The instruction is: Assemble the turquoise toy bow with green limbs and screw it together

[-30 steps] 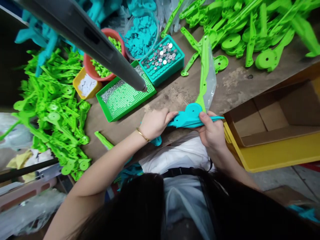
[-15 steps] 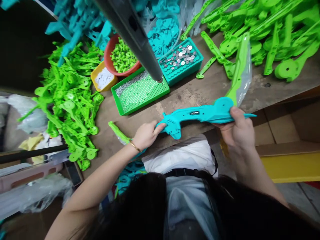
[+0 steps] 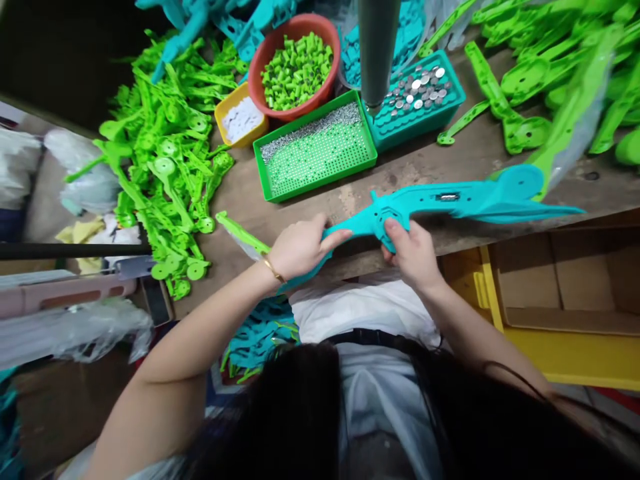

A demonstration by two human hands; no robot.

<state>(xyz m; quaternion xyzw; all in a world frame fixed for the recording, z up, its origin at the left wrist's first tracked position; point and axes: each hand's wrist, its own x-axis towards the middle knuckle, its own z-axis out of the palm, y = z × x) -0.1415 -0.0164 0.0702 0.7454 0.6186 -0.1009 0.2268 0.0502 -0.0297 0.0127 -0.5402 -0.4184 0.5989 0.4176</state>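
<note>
Head view: both hands' fingers pinching teal toy [image 3: 450,200]; red bowl [image 3: 260,73] holds green caps [image 3: 296,69].

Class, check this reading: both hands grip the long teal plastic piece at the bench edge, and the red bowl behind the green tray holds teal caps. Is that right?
Not quite. The red bowl holds bright green caps, not teal ones, as the head view shows. The rest stands: the left hand and right hand both grip the long teal plastic piece at the bench edge, and the bowl sits behind the green tray.
</note>
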